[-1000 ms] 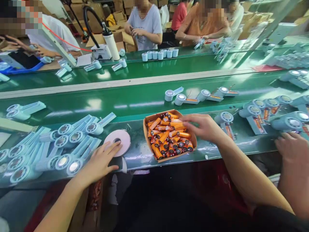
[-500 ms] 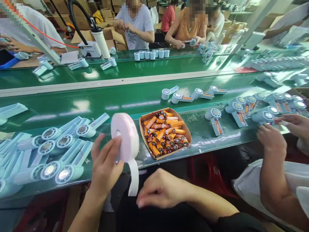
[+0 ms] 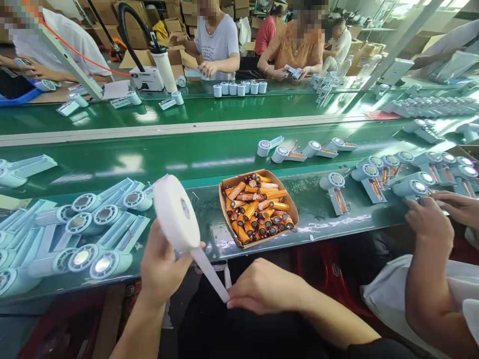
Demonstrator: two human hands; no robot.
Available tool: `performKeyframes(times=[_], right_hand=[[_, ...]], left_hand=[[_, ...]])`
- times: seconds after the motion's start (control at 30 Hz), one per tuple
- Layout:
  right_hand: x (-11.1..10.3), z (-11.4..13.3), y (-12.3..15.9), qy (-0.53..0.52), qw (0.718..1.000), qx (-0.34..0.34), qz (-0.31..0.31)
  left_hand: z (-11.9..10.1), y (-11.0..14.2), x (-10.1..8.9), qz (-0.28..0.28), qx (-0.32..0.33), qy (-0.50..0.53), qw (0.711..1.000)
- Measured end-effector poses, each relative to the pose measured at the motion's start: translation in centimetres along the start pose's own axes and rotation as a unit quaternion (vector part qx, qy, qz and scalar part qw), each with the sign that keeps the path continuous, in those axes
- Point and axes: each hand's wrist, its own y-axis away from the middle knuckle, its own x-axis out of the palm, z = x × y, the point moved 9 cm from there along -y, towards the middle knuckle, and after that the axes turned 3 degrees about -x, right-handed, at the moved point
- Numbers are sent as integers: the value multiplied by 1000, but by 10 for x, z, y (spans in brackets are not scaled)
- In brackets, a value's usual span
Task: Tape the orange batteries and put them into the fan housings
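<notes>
My left hand (image 3: 161, 269) grips a white roll of tape (image 3: 175, 212) and holds it up on edge above the near edge of the green bench. A strip of tape (image 3: 209, 274) runs down from the roll to my right hand (image 3: 262, 289), which pinches its free end. Just behind my hands sits a cardboard tray (image 3: 292, 202) full of orange batteries (image 3: 256, 209).
Several pale blue fan housings (image 3: 93, 224) lie heaped at left, more (image 3: 377, 174) at right by a co-worker's hands (image 3: 430, 219). A green conveyor belt (image 3: 187, 154) carries further units. People work along the far side beside a white machine (image 3: 147, 77).
My left hand lifted the tape roll off the bench and turned it on edge. My right hand left the battery tray, came down low and took hold of the tape's loose end.
</notes>
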Motion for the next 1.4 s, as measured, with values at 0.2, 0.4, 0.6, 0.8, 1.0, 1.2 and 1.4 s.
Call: performKeyframes(times=[0.2, 0.4, 0.6, 0.8, 1.0, 1.2, 1.4], right_hand=[[-161, -59, 60, 288, 889, 183, -306], [-194, -95, 60, 343, 878, 179, -281], [-168, -47, 84, 119, 856, 170, -474], [-101, -54, 43, -83, 895, 194, -393], [-93, -70, 40, -271, 856, 198, -393], [-94, -66, 47, -238, 808, 148, -519], [-122, -63, 93, -217, 681, 37, -698]], left_hand=[[40, 11, -5, 47, -60, 61, 995], [7, 22, 33, 79, 130, -123, 981], [-43, 26, 47, 84, 261, -215, 937], [-63, 25, 45, 101, 308, -238, 916], [-79, 24, 42, 168, 359, -243, 885], [-89, 19, 44, 162, 364, -252, 882], [-74, 36, 50, 151, 282, -194, 927]])
